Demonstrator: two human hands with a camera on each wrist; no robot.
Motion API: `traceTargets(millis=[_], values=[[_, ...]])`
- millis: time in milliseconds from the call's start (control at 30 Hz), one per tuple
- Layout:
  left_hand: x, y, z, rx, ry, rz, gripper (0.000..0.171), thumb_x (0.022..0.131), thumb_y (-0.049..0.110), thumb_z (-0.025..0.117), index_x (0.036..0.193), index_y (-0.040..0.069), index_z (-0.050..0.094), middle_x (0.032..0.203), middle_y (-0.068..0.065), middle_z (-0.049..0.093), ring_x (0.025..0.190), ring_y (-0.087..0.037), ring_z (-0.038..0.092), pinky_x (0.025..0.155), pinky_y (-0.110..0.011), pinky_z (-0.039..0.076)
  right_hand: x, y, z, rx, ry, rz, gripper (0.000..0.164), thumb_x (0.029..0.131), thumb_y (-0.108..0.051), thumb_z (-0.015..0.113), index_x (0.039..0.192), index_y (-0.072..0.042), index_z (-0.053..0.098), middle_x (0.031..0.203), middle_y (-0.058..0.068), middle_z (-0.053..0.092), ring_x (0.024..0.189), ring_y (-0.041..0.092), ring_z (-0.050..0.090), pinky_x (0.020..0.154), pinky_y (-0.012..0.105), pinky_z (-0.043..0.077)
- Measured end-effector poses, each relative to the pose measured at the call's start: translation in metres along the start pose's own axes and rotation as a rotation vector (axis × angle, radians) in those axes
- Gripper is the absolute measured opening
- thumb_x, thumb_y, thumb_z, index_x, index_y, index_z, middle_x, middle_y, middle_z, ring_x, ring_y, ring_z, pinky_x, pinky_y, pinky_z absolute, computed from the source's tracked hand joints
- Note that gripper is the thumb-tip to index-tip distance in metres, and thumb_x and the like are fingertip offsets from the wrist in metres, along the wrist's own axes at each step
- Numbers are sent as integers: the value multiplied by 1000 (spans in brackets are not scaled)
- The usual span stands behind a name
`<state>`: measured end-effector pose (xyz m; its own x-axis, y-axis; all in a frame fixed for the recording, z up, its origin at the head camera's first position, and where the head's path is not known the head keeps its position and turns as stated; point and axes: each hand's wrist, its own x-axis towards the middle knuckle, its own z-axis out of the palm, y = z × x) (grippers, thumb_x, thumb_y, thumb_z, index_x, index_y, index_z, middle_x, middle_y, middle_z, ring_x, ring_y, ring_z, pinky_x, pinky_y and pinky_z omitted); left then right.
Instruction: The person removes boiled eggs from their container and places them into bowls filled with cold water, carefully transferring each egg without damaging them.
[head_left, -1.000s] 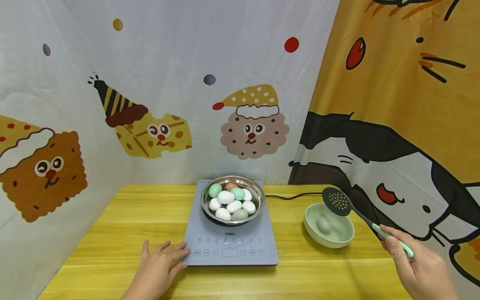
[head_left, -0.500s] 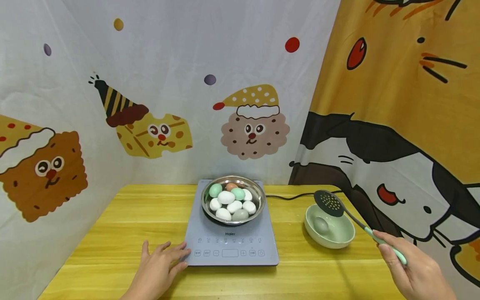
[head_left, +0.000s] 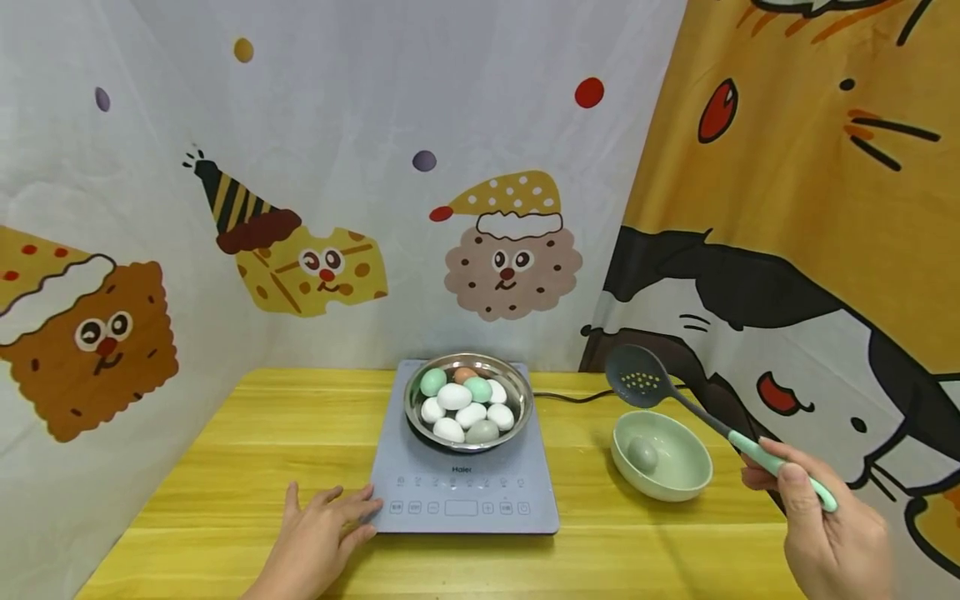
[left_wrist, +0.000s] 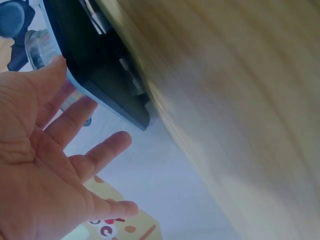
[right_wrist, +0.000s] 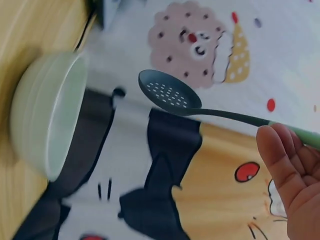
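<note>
My right hand (head_left: 832,517) grips the mint-green handle of a slotted spoon (head_left: 637,377), whose dark perforated head is raised above and behind the green bowl (head_left: 697,467). Nothing lies on the spoon's head in the right wrist view. A single greyish-green egg (head_left: 642,455) rests inside that bowl. With fingers spread, my left hand (head_left: 318,533) touches the left front edge of the grey induction cooker (head_left: 461,487). On the cooker stands a steel pan (head_left: 519,392) heaped with white, green and brown eggs (head_left: 454,397).
A black cord (head_left: 570,399) runs from behind the cooker to the right along the back of the yellow wooden table (head_left: 247,450). A cartoon-printed cloth (head_left: 337,100) hangs right behind the table and along its sides.
The slotted spoon's head has moved left and then up, away from the bowl, and its face has tilted. My left hand stays at the cooker's edge. The view has shifted slightly.
</note>
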<state>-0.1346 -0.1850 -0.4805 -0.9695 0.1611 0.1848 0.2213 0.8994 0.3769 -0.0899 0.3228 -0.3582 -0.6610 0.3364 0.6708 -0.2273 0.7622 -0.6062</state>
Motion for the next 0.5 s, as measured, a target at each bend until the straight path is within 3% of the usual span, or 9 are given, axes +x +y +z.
traceTargets(millis=[33,200,367,433,500], values=[[0,0,0,-3,-1,0,34,90,31,85,123,29,80,141,7,73,132,-44,65,115,-92,10,0,-4,3,37,2,26,28,112,-13,55,130,-2,73,89,-33,68,78,-18,66,79,-3,50],[0,1,1,-14,-7,-2,34,90,29,85,124,28,80,141,6,73,132,-45,65,116,-91,10,0,-17,26,237,-76,-2,32,116,-9,43,131,3,68,98,-18,77,81,-1,75,81,8,59],[0,1,1,-18,-17,-11,34,91,29,84,125,28,80,142,6,73,133,-44,65,117,-90,9,4,-26,62,549,-221,-184,33,113,5,38,130,12,65,104,3,81,85,9,79,82,19,64],[0,1,0,-10,-18,-11,34,91,29,84,125,28,80,142,6,73,133,-43,65,118,-89,12,5,-32,79,609,-274,-278,34,110,11,38,131,12,65,103,9,81,86,11,79,82,20,64],[0,2,1,0,-17,-7,34,91,30,84,125,28,80,142,6,73,132,-42,65,119,-87,17,7,-38,94,595,-304,-367,35,109,13,40,132,9,66,100,12,80,87,11,78,84,19,63]])
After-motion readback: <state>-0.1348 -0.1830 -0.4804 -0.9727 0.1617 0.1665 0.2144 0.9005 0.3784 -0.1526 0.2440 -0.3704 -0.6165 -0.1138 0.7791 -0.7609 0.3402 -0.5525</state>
